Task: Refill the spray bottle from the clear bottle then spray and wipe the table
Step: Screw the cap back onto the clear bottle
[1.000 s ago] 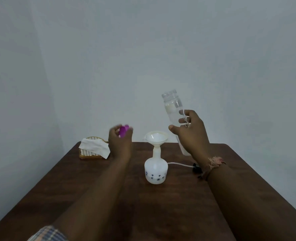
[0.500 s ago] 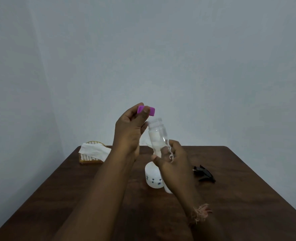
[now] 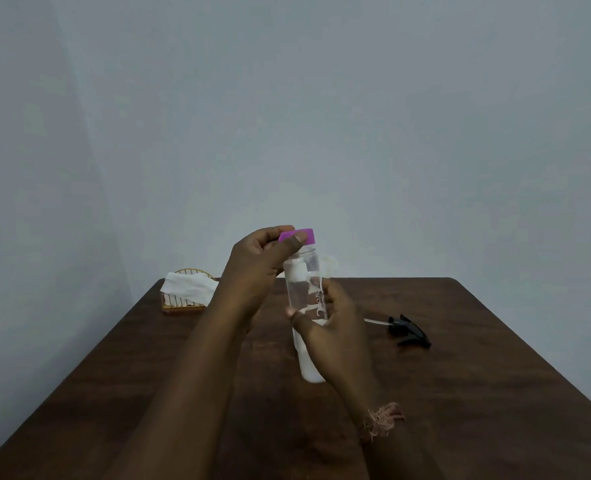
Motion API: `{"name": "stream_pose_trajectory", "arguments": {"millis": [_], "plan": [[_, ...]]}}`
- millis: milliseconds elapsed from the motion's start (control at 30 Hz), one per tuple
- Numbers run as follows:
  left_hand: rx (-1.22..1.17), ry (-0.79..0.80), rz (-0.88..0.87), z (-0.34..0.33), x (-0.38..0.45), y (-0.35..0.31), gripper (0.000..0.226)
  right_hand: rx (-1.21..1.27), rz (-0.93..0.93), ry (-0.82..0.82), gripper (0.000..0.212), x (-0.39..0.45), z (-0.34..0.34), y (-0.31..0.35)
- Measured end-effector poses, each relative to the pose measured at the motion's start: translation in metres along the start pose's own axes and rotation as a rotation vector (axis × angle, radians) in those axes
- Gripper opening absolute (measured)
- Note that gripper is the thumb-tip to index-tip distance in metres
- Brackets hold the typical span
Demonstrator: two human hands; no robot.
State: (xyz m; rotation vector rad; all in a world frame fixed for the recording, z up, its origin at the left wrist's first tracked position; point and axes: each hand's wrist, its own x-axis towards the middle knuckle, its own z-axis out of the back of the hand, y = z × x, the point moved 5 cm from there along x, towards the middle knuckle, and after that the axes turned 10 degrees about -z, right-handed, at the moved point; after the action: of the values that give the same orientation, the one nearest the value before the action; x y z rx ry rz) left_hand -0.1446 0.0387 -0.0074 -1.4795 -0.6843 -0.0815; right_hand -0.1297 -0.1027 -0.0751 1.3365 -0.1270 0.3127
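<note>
R hand (image 3: 334, 332) wrapped round the lower half of the clear bottle (image 3: 306, 289), holding it near upright above the counter (image 3: 477, 393), abt centre of view. L hand (image 3: 257, 268) pinches the purple cap (image 3: 297, 236) btwn thumb and fingers right at the bottle's open mouth; cap sits just over the rim, can't tell if it's touching or threaded on. Bottle looks mostly see-through, w/ pale print on its side. Behind the bottle, a bit of white funnel rim (image 3: 332, 263) peeks out at 1 o'clock from the bottle neck; the spray bottle under it is hidden by the hands. Black trigger sprayer head (image 3: 410, 329) lies on its side on the counter at 3 o'clock from the R hand, well apart, its thin tube pointing back toward the hand. Wire basket (image 3: 183, 306) w/ a white cloth (image 3: 190, 289) draped in it sits at the far L corner, 10 o'clock. Frayed pinkish thread band (image 3: 382, 420) on the R wrist.
</note>
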Motion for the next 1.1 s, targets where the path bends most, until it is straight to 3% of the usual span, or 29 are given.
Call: {"name": "stream_pose_trajectory", "arguments": {"millis": [100,233,467,633,733,800,900,1000,1100], "plan": [[0.040,0.099,0.014,0.005,-0.007,0.003,0.029,0.006,-0.005,0.025,0.039,-0.008,-0.002,-0.010],[0.143,0.237,0.012,0.007,-0.012,0.000,0.031,0.001,-0.031,0.032,0.046,-0.015,-0.006,-0.019],[0.264,0.009,-0.117,0.007,-0.019,-0.008,0.039,-0.069,0.003,-0.045,0.056,-0.016,-0.008,-0.020],[0.244,0.033,-0.092,0.002,-0.015,-0.010,0.034,-0.076,0.024,-0.005,0.052,-0.012,-0.006,-0.017],[0.186,0.225,0.000,-0.005,-0.008,-0.012,0.027,0.014,-0.020,0.109,0.043,-0.014,-0.005,-0.017],[-0.082,0.401,0.112,-0.013,-0.011,-0.010,0.044,0.078,-0.027,0.177,0.041,-0.014,-0.004,-0.016],[-0.388,0.261,0.143,-0.003,-0.012,-0.003,0.077,0.156,0.015,0.207,0.041,-0.013,0.000,-0.004],[-0.216,0.127,0.043,0.014,-0.016,0.003,0.082,0.173,0.067,0.181,0.044,-0.010,0.004,0.010],[0.005,0.222,0.057,0.014,-0.034,0.008,0.086,0.192,0.074,0.156,0.049,-0.003,0.007,0.017]]}}
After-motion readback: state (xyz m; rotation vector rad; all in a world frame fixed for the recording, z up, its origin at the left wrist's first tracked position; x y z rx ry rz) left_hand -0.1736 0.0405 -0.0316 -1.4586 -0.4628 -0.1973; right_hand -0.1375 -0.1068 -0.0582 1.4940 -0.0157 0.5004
